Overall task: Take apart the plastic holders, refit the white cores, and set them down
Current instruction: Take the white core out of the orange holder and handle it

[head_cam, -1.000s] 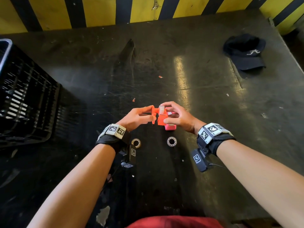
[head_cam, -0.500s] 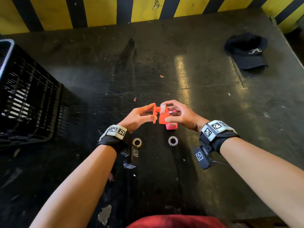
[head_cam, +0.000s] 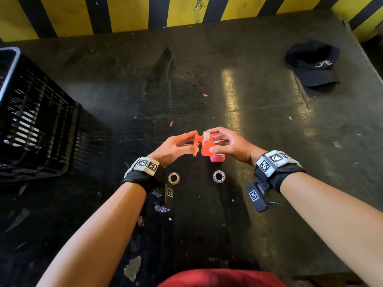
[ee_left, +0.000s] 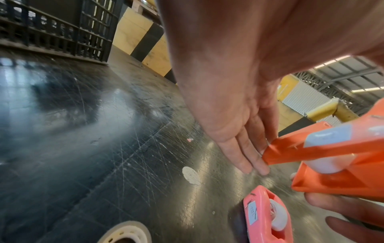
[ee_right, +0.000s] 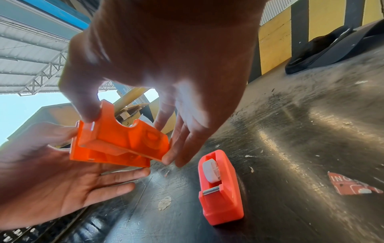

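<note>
An orange plastic holder (head_cam: 206, 148) is held above the table between both hands, its two shell halves slightly parted (ee_right: 120, 141). A white core (head_cam: 205, 136) sits between the halves (ee_left: 330, 164). My left hand (head_cam: 191, 141) pinches the left half with thumb and fingers. My right hand (head_cam: 210, 140) pinches the right half, thumb on the near corner. A pink holder (head_cam: 217, 158) with its white core (ee_right: 210, 171) fitted stands on the table just below my right hand.
Two small rings (head_cam: 173, 178) (head_cam: 219, 175) lie on the dark scratched table (head_cam: 269, 121) near my wrists. A black crate (head_cam: 31, 125) stands at the left and a dark cap (head_cam: 313, 65) at the far right. A yellow-black striped wall (head_cam: 186, 11) lies behind.
Both hands keep their hold on the orange holder and have shifted slightly away from me. The pink holder and rings have not moved.
</note>
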The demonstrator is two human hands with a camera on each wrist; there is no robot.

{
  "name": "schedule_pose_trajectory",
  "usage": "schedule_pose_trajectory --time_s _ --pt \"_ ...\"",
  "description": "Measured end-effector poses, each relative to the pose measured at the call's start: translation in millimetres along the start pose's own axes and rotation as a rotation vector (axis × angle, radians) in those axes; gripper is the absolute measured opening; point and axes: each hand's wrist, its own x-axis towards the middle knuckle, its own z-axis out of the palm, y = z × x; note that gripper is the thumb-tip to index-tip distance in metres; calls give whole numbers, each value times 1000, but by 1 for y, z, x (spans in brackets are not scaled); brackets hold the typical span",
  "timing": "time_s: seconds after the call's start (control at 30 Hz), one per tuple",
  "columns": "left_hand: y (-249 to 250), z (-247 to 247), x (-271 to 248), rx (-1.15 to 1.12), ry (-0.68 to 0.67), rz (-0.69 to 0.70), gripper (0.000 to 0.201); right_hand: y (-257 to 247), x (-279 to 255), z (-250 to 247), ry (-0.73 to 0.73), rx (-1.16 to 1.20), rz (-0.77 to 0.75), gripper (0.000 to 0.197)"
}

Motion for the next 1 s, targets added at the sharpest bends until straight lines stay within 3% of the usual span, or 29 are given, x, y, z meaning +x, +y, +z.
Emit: schedule_pose_trajectory --time_s 0.43,0.73,1.0 --pt "-2 2 1 -27 -10 -3 105 4 -2 -2 -2 -51 -21 73" --pt "-3 -1 4 -124 -10 -59 106 1 -4 -4 -27 -54 -19 67" --pt "-2 2 0 -44 -14 10 104 -7 -4 -5 -48 -59 11 62"
